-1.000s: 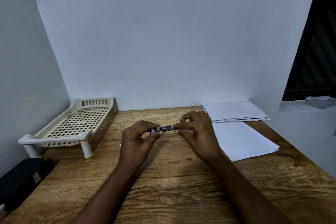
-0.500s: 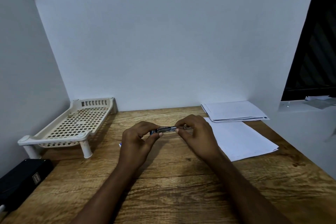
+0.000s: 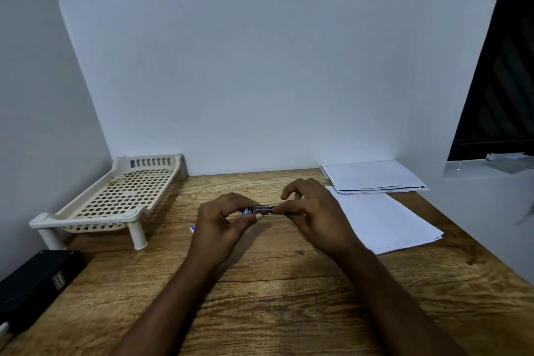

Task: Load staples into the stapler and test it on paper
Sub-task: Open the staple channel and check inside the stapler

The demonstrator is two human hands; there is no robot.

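Metal-and-blue stapler (image 3: 258, 210) pinched at either end between left hand (image 3: 222, 222) and right hand (image 3: 310, 211), raised just above the wooden desk (image 3: 274, 298), seemingly for loading; loose paper sheet (image 3: 384, 220) waiting alongside for testing.

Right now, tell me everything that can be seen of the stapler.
The stapler is small, with a shiny metal top and a blue end toward the left hand. It lies roughly level above the wooden table, pinched at one end by the left hand's fingers and at the other by the right hand. Most of it is hidden; whether it is open or loaded cannot be told.
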